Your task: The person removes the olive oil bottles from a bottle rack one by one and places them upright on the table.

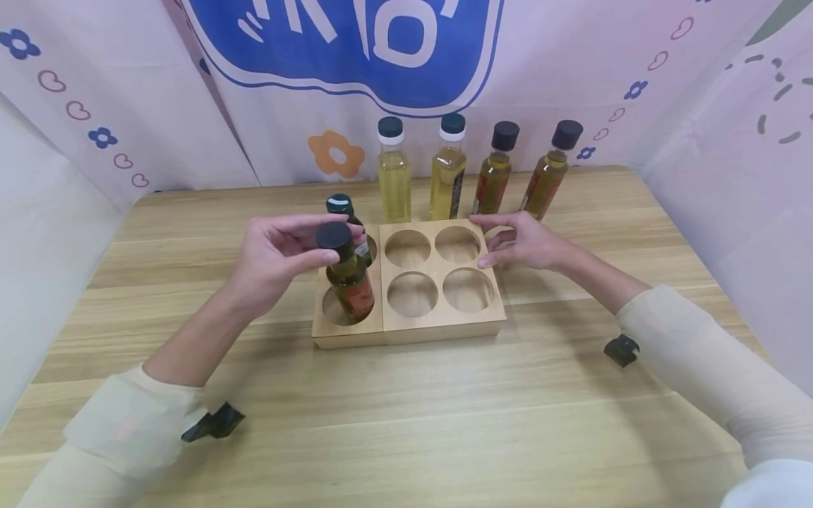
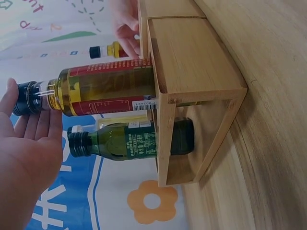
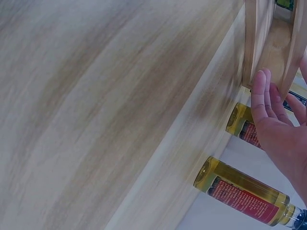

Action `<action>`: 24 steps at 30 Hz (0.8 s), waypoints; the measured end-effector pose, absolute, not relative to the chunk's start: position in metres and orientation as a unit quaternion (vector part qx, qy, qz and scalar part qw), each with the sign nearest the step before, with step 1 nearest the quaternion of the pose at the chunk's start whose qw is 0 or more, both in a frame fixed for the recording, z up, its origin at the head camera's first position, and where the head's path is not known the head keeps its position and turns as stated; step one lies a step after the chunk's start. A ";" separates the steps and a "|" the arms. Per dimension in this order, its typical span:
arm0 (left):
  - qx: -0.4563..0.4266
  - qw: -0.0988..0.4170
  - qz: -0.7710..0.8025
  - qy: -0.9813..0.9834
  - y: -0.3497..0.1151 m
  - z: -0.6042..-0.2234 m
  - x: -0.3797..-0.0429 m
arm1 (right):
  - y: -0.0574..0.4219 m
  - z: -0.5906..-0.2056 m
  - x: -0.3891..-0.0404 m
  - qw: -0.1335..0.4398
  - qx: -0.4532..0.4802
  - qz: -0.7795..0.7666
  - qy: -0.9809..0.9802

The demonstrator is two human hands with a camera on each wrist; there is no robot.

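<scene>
Across the wood-grain tabletop (image 1: 406, 430), two of the bamboo rack's (image 1: 444, 330) six holes look filled and four oil bottles (image 1: 394, 185) stand behind it, the left hand (image 1: 262, 262) pinching the cap (image 1: 334, 238) of a red-labelled oil bottle (image 1: 357, 293), near-upright and cap-up in the front-left hole (image 1: 331, 307), the right hand (image 1: 532, 241) resting loosely straight-fingered against the rack's right end.

Perhaps a booth (printed drapes (image 1: 286, 134))

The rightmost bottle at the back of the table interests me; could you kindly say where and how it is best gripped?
I'd grip the rightmost bottle round its upper body, below the narrower neck, coming from the right. It stands upright; its nearest neighbour, a similar bottle, is on its left, and no bottle stands to its right.
</scene>
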State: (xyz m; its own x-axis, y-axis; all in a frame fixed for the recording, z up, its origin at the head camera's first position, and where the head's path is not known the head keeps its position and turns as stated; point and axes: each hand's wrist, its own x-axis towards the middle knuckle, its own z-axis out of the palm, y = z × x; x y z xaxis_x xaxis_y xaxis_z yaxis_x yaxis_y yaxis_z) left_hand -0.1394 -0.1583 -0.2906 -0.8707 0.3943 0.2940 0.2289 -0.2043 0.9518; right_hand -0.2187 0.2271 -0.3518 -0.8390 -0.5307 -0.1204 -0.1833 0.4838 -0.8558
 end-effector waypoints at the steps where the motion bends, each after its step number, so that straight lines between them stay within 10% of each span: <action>1: 0.247 0.056 0.736 0.628 -0.158 -0.291 -0.139 | 0.227 -0.352 -0.219 0.188 -0.213 -0.461 0.841; 24: 0.229 0.043 0.742 0.629 -0.157 -0.290 -0.136 | 0.228 -0.354 -0.218 0.184 -0.216 -0.466 0.838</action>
State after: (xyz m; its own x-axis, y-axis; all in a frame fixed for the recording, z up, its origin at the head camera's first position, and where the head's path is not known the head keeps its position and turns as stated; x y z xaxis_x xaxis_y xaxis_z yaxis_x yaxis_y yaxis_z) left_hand -0.1365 -0.1567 -0.2902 -0.8918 0.3511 0.2853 0.2244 -0.2043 0.9528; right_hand -0.2185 0.2284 -0.3536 -0.8387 -0.5338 -0.1075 -0.1904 0.4724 -0.8606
